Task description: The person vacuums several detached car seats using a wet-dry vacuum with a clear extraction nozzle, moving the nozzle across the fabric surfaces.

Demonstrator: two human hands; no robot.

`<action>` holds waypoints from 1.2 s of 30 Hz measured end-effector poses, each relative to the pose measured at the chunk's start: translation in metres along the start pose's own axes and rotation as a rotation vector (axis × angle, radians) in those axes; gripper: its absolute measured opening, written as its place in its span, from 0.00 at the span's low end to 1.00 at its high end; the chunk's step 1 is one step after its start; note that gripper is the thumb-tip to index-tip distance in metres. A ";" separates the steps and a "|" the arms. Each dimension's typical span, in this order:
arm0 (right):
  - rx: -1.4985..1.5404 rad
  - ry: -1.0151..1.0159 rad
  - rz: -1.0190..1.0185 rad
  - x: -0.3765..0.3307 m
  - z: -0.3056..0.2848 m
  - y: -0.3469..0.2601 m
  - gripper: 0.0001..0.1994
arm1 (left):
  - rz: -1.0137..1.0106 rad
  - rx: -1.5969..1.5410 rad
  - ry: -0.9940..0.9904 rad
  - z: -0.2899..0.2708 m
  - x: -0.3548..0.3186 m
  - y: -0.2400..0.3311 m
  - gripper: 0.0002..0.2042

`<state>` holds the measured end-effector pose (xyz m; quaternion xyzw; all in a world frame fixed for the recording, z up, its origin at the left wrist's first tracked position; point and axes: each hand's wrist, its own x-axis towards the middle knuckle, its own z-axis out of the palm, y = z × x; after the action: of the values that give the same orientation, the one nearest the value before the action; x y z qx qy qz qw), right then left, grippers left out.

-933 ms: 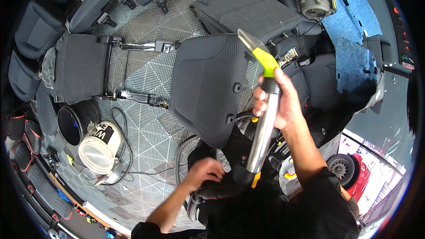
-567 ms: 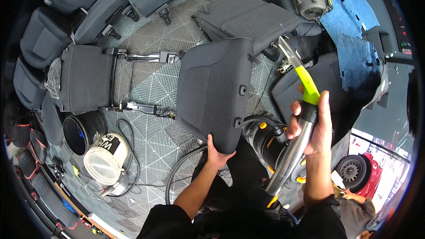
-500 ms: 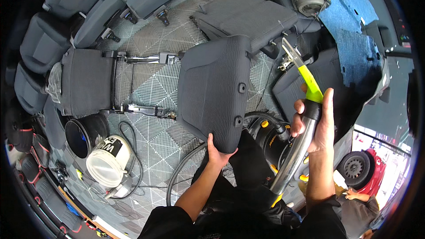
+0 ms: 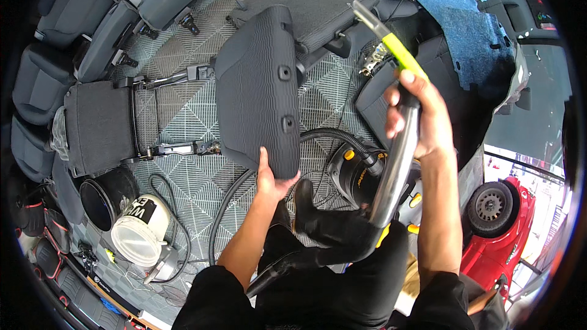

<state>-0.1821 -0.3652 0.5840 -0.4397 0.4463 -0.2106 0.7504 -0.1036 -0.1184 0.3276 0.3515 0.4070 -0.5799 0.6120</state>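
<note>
A dark grey car seat back (image 4: 254,85) stands in the middle, tilted so its ribbed end with two round holes shows. My left hand (image 4: 273,178) grips its near lower edge, thumb on the fabric face, other fingers mostly hidden underneath. My right hand (image 4: 428,113) is wrapped round a vacuum wand with a metal tube (image 4: 394,174) and a yellow-green nozzle (image 4: 401,55). The nozzle's clear tip (image 4: 369,18) points up and away, apart from the seat back. A black hose (image 4: 330,250) runs from the tube's lower end across my legs.
A black-and-yellow vacuum cleaner (image 4: 345,174) stands by my legs. At left are a seat cushion (image 4: 98,125) with metal rails (image 4: 177,77), a black bucket (image 4: 101,201) and a white bucket (image 4: 137,235). More seats (image 4: 73,9), blue carpet (image 4: 468,36) and a red car (image 4: 504,244) surround the area.
The view has shifted, and the seat back has turned so more of its ribbed end faces me. My left hand keeps its grip. My right hand has moved the wand, its tip still raised.
</note>
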 end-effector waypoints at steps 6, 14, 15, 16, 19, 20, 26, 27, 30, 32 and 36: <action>-0.318 0.064 -0.140 0.052 -0.050 -0.037 0.16 | 0.033 -0.046 0.020 0.046 0.041 0.015 0.45; -0.002 -0.055 0.068 0.014 -0.039 0.104 0.10 | 0.115 0.055 -0.084 0.049 0.040 -0.011 0.51; -0.058 -0.102 0.116 0.004 -0.028 0.126 0.10 | 0.125 0.182 -0.121 0.045 0.027 -0.020 0.50; -0.079 -0.045 0.104 -0.010 -0.013 0.147 0.13 | 0.139 0.306 -0.151 0.034 0.016 -0.029 0.49; -0.243 0.018 0.123 -0.028 0.005 0.192 0.26 | 0.133 0.243 -0.745 0.010 -0.013 -0.056 0.38; -0.331 0.077 0.091 -0.025 -0.005 0.200 0.27 | 0.325 0.613 -0.284 0.047 -0.061 -0.074 0.37; -0.484 -0.002 0.180 -0.001 0.012 0.194 0.31 | 0.561 0.808 -0.187 -0.002 -0.037 -0.094 0.37; -0.549 0.005 0.205 0.001 0.011 0.194 0.34 | 0.584 0.830 -0.115 0.008 -0.038 -0.101 0.37; -0.520 0.041 0.058 0.000 0.013 0.203 0.38 | 0.622 0.979 0.027 0.024 -0.049 -0.100 0.38; -0.599 -0.038 -0.008 0.007 0.007 0.194 0.48 | 0.643 1.035 0.041 0.025 -0.052 -0.096 0.40; -0.685 -0.136 -0.150 0.051 -0.006 0.205 0.56 | 0.509 0.861 -0.034 0.038 -0.048 -0.095 0.38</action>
<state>-0.1766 -0.2969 0.3846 -0.7102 0.4065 -0.0733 0.5701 -0.1947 -0.1399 0.3908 0.6511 0.0220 -0.5330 0.5399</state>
